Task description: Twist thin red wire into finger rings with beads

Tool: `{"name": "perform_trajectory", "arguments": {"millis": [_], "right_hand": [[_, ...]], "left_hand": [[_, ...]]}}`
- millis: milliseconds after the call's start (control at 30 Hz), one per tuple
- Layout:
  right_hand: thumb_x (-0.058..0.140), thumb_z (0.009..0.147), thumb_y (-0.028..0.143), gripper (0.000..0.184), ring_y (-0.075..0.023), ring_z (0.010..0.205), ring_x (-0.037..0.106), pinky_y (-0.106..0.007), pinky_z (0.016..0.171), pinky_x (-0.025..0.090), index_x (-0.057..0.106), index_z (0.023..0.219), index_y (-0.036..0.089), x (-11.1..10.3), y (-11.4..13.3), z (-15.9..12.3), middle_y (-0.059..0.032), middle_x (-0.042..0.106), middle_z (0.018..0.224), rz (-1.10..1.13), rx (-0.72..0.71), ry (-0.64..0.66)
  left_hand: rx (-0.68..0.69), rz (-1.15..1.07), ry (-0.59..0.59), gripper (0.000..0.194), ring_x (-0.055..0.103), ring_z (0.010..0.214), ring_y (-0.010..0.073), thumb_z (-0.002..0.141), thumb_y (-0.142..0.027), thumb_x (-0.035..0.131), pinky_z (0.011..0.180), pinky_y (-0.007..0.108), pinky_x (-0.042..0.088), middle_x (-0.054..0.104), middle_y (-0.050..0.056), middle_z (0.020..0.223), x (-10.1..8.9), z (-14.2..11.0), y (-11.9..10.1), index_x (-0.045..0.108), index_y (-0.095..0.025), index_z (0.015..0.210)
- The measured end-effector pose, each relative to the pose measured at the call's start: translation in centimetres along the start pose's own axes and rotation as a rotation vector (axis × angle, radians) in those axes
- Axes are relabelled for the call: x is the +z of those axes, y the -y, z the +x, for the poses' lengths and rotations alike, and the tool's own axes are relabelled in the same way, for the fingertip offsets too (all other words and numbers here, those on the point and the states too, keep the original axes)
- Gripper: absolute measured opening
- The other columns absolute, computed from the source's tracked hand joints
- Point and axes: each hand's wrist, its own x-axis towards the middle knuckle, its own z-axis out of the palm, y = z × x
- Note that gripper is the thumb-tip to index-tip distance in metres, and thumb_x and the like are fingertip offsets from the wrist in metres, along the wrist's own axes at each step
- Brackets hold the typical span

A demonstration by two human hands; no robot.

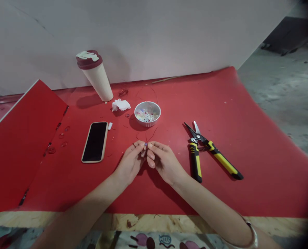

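A small purple bead (146, 144) sits between the fingertips of both my hands, over the middle of the red table. My left hand (133, 157) pinches at its left side, and my right hand (162, 158) pinches at its right. Thin dark cord (146, 135) rises from the bead, with loose ends spreading above my fingers. Just beyond my hands stands a round metal bowl (147, 114) with holes in its base and several pale and coloured beads inside. Which finger grips the bead and which the cord is too small to tell.
Yellow-and-black pruning shears (208, 148) lie with blades apart at the right. To the left are a phone (94, 142), a small white piece (110, 126), crumpled tissue (121, 104), a lidded cup (98, 77) and small cord loops (64, 144). A red panel (21, 148) rises at far left.
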Motion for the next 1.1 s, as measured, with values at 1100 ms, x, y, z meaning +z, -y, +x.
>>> {"name": "perform_trajectory", "arguments": {"millis": [1100], "right_hand": [[0.068, 0.074, 0.034, 0.026, -0.0062, 0.036, 0.046, -0.021, 0.04, 0.031, 0.051, 0.064, 0.017, -0.24, -0.24, 0.24, 0.0074, 0.049, 0.047, 0.008, 0.003, 0.032]], "left_hand": [[-0.095, -0.058, 0.009, 0.022, 0.05, 0.05, 0.0099, 0.085, -0.02, 0.047, 0.055, 0.022, 0.044, 0.05, -0.001, 0.058, 0.13, 0.02, -0.42, 0.051, -0.016, 0.064]]}}
